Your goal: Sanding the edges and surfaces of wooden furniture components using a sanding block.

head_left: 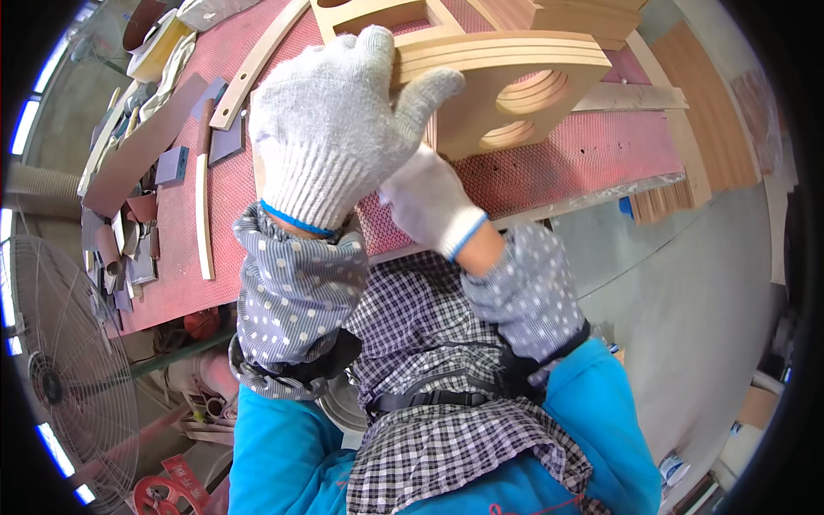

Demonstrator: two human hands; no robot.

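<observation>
My left hand [339, 124], in a white knit glove with a blue cuff edge, lies at the left end of a pale wooden piece [481, 99]. Its thumb reaches over the piece's upper edge, and its other fingers are stretched out. This piece stands on edge, with layered boards along its top and two round openings in its side. Below the same end is my right hand [436, 204], also gloved and slightly blurred. Its fingers are hidden behind my left hand and wrist, so their grip cannot be made out.
Red mesh matting [592, 154] covers the bench. Wooden frames [386, 17] and stacked boards [566, 21] lie at the far side. Wooden strips [203, 215], a blue-grey block [172, 165] and sandpaper scraps are at left. A large fan [64, 378] stands lower left.
</observation>
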